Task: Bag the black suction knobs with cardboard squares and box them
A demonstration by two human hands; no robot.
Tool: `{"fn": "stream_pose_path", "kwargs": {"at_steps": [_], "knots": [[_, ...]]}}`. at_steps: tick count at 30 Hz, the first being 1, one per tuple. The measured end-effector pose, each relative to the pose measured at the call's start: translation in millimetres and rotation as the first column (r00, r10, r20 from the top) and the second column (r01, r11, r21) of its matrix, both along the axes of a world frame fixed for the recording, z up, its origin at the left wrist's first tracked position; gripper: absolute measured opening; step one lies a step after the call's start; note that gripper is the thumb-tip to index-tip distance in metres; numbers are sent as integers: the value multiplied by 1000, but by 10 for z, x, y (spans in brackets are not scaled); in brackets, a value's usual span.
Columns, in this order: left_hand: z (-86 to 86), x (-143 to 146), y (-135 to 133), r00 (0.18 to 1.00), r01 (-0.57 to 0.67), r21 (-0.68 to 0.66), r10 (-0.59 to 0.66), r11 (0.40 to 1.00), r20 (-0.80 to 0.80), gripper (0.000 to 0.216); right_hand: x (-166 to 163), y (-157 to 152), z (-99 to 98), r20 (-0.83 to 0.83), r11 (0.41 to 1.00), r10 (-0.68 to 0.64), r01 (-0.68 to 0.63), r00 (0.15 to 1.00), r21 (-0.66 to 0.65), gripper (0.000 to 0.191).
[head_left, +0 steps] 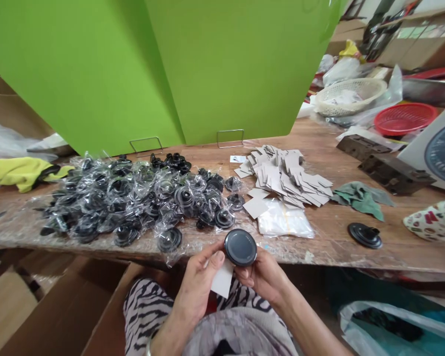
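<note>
Just in front of the table's near edge, my right hand [264,275] is closed around a round black disc-shaped part [241,247], its flat face turned up. My left hand [199,275] pinches a whitish card [223,283], and its fingers reach the disc's left rim. Beyond my hands lie a stack of clear plastic bags [286,222] and a heap of similar cards [278,173]. To the left spreads a big pile of black parts in clear bags [141,198]. A single unbagged black part [365,234] rests on the right side of the table.
Green panels [222,69] stand upright along the back of the wooden table [319,252]. On the right are dark metal blocks [396,173], a green cloth [361,198], a red basket [405,118] and a white basket [350,94]. A yellow cloth [18,173] lies at left.
</note>
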State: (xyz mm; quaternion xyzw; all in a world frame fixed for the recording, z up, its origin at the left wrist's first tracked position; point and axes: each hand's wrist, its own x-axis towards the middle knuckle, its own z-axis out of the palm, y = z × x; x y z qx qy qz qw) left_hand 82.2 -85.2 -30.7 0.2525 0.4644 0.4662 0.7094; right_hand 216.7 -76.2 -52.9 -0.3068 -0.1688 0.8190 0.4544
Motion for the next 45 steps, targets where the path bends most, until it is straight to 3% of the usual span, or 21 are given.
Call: {"fn": "stream_pose_path", "kwargs": {"at_steps": [22,29,31,33,35,37,38,41,45], "knots": [[-13,-2,-3,997,55,10,-55,998,-51,43,-7,-45,-1,85,998,-58,56,995,22,15],[-66,5,11,997,20,-65,-15,998,77,36,-1,-38,-29,153,995,-94,87,984,50,25],[-107,-23,17,996,21,-115,-11,993,88,33,82,-11,-1,254,985,-156,132,954,110,26],[-152,-78,18,998,-2,-190,13,982,56,33,194,23,28,492,947,-275,144,826,287,28],[-196,-153,9,999,-33,-250,37,968,13,36,297,49,38,717,856,-451,28,531,517,28],[-236,-235,-11,999,-41,-271,37,962,-19,40,360,61,17,769,753,-601,-168,218,636,26],[-254,-275,-24,999,-38,-271,30,962,-32,40,376,63,-2,754,715,-648,-256,104,650,26],[-302,-378,-64,998,-37,-256,20,966,-68,40,400,90,-60,698,666,-710,-413,-95,621,27],[-362,-472,-112,996,-45,-265,22,963,-87,43,526,226,-45,560,648,-760,-460,-331,607,28]]}}
